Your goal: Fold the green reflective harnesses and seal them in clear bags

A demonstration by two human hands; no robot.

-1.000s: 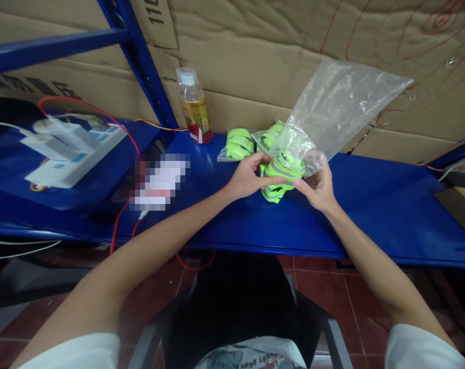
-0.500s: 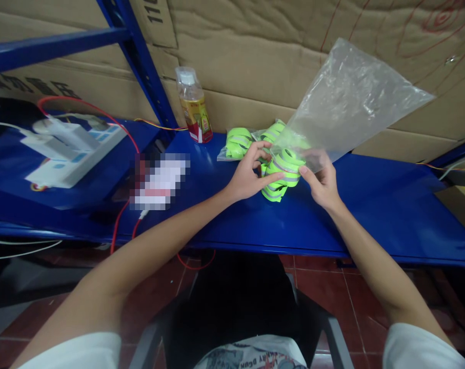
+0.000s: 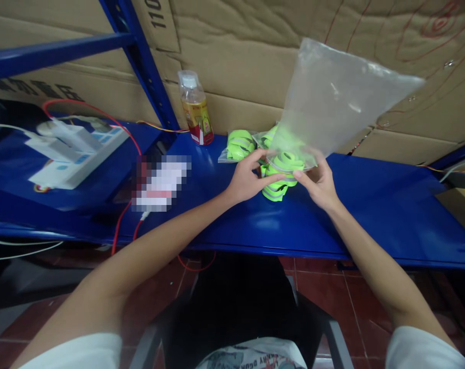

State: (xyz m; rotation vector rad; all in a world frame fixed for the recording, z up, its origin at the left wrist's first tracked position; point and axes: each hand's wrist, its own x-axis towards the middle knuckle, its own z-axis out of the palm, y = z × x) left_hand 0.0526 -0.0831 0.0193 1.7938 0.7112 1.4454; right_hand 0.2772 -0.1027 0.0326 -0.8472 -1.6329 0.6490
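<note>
A coiled lime-yellow reflective strap (image 3: pixel 275 191) with a silver stripe sits between my two hands, above the blue shelf. My left hand (image 3: pixel 246 177) grips its left side, thumb across the front. From the right, my right hand (image 3: pixel 320 183) pinches the mouth of a clear plastic bag (image 3: pixel 332 97) against the coil, fingers behind the film. The bag stands up and leans back to the right, its mouth around the coil's upper part. Behind my left hand lies a bagged coil of the same strap (image 3: pixel 240 145); another bagged coil (image 3: pixel 271 136) is partly hidden by the bag.
A drink bottle (image 3: pixel 196 110) stands at the back by the blue post (image 3: pixel 147 66). On the left are a white power strip (image 3: pixel 74 154) with a red cable and a blurred-out phone-like object (image 3: pixel 161 183). Cardboard (image 3: pixel 236 61) backs the blue shelf (image 3: pixel 370 205).
The clear bag has swung left and spread wider, and its mouth has come down over the top of the coil. My right hand has shifted slightly left.
</note>
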